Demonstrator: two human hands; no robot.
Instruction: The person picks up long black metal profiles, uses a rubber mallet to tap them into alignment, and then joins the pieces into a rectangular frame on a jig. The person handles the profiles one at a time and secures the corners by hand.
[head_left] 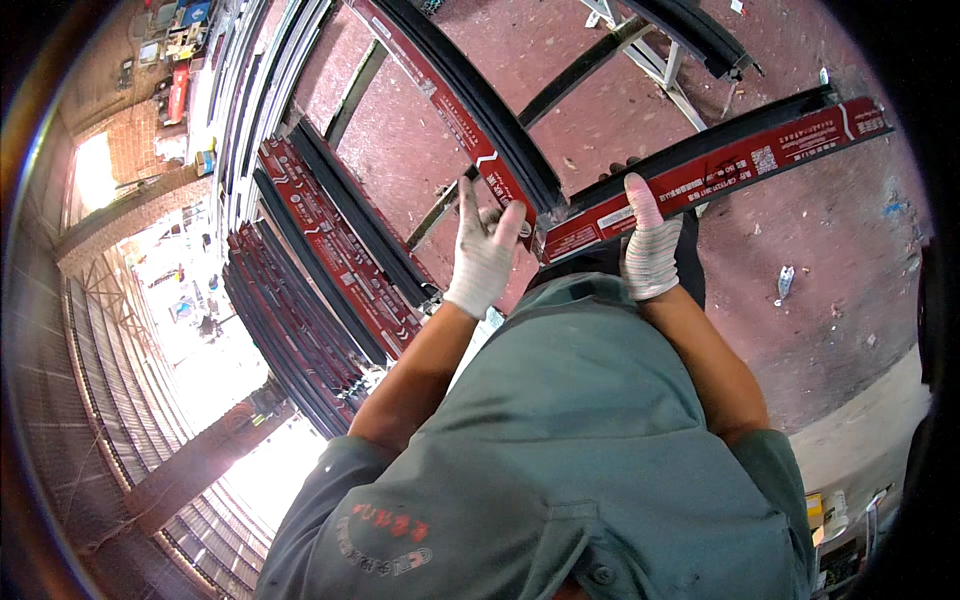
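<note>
the right hand [650, 240] is closed round the short red-filmed profile [735, 175], thumb on top, near the corner where it meets the long red-filmed profile [457, 125]. the left hand [482, 258] is half open at that corner; i cannot tell whether it grips. the short profile's far end, held by neither hand, could dip and skew the corner, perhaps pinching fingers.

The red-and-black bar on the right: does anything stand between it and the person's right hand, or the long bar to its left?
Nothing visible does. The right hand is on the right-hand bar, thumb on its red face; its near end lies close by the long bar's end.
</note>
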